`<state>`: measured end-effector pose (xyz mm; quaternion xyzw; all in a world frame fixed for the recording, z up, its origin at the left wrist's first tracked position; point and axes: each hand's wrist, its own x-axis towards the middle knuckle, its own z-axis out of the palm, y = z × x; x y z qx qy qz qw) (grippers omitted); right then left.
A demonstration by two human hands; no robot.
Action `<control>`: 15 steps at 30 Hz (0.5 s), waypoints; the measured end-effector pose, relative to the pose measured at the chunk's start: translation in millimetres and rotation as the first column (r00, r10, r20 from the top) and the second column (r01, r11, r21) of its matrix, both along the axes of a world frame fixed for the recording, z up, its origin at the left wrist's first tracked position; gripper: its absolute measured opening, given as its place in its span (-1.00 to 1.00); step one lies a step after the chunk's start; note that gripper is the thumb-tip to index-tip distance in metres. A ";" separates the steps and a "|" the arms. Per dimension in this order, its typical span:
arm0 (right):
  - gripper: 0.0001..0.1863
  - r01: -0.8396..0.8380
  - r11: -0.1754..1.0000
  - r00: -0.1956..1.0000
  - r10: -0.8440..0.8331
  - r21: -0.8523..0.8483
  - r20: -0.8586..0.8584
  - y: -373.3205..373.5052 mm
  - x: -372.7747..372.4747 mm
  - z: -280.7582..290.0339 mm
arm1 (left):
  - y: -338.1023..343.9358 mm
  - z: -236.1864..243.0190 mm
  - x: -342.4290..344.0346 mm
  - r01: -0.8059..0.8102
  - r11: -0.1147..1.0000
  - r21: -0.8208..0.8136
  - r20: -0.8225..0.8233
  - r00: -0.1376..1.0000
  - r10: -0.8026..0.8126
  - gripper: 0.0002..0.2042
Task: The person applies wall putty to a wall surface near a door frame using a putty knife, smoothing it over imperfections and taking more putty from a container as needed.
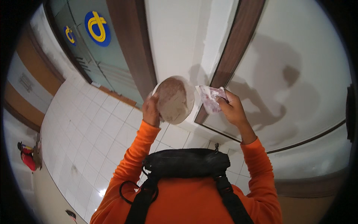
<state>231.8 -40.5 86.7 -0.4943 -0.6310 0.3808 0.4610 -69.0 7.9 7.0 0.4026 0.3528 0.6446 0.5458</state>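
My left hand (151, 112) grips the side of a round, pale tub (190, 98) in front of me. Its mouth faces up toward me, and a grey-brown paste like putty (173, 102) shows inside. My right hand (233, 109) is closed on a flat, roughly four-sided scraper (207, 98), purplish and smeared with white. The scraper is just right of the tub's rim, close to a brown wooden frame (223, 69). Some fingers of my left hand are hidden behind the tub.
A white wall strip (175, 41) stands ahead, between brown frames. At left is a glass door (108, 63) with blue-and-yellow round signs, above a white tiled floor (95, 127). A pale panel (317, 56) on the right carries my shadow. A red object (28, 160) lies far left.
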 end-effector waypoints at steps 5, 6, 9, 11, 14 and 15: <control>-0.68 -0.344 0.809 0.663 -0.151 0.477 0.733 1.3 -28.9 22.9 | -22.2 47.1 -1.0 0.083 0.992 0.095 -0.247 0.967 -0.058 -0.55; -0.66 -0.344 0.845 0.617 -0.125 0.409 0.777 3.6 -35.6 23.5 | -23.1 49.8 0.4 0.084 0.993 0.082 -0.247 0.967 -0.061 -0.55; -0.68 -0.444 0.809 0.585 -0.064 0.386 0.808 16.0 -49.0 10.2 | -21.3 53.9 8.5 0.052 0.998 0.042 -0.223 0.974 -0.041 -0.55; -0.70 -0.479 0.804 0.529 -0.057 0.353 0.847 20.3 -57.5 -5.9 | -21.2 56.5 10.7 0.057 0.996 0.062 -0.206 0.977 -0.043 -0.55; -0.71 -0.514 0.812 0.499 0.021 0.277 0.866 20.2 -62.6 -28.3 | -14.6 52.6 16.2 0.050 0.992 0.119 -0.199 0.980 -0.026 -0.57; -0.69 -0.518 0.823 0.525 0.091 0.233 0.846 18.6 -63.9 -36.0 | -12.9 51.8 16.5 0.042 0.992 0.117 -0.198 0.980 -0.019 -0.57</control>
